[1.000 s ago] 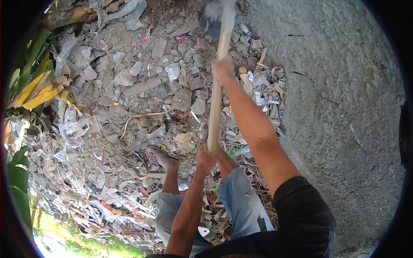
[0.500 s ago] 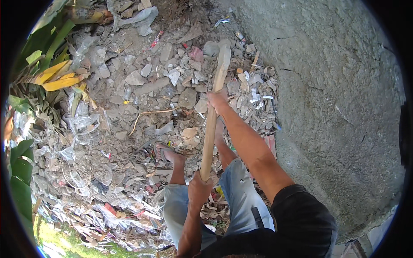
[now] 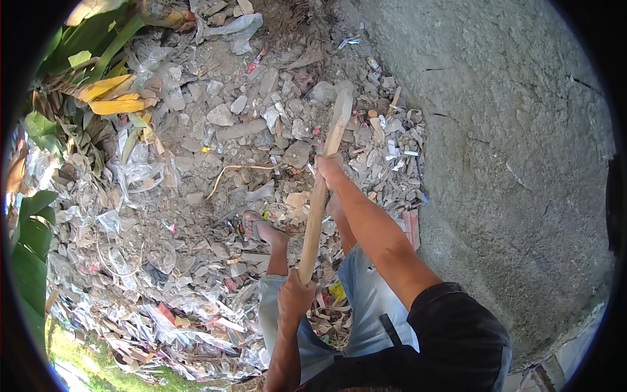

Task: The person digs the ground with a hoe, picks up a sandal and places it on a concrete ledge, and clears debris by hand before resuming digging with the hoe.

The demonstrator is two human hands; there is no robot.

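Note:
A long pale wooden handle (image 3: pixel 316 219) slants away from me over the rubble, belonging to a hoe-like tool. Its dusty grey far end (image 3: pixel 343 91) rests among the stones, and the head's exact shape blends into them. My right hand (image 3: pixel 330 171) is wrapped round the middle of the handle, arm stretched forward. Near its butt end, in front of my shorts, my left hand (image 3: pixel 296 295) is closed on the same handle. My sandalled left foot (image 3: pixel 261 228) stands on the debris; my right foot is mostly hidden behind handle and forearm.
A rough grey concrete surface (image 3: pixel 509 163) rises along the right. Broken stones and plastic scraps (image 3: pixel 137 173) cover the ground. Green and yellow leaves (image 3: pixel 117 95) hang in from the left. A thin bent stick (image 3: pixel 228 171) lies ahead of my left foot.
The tool has come a little toward me, with both hands still on its handle. My view has shifted slightly, so the ground and leaves sit farther right.

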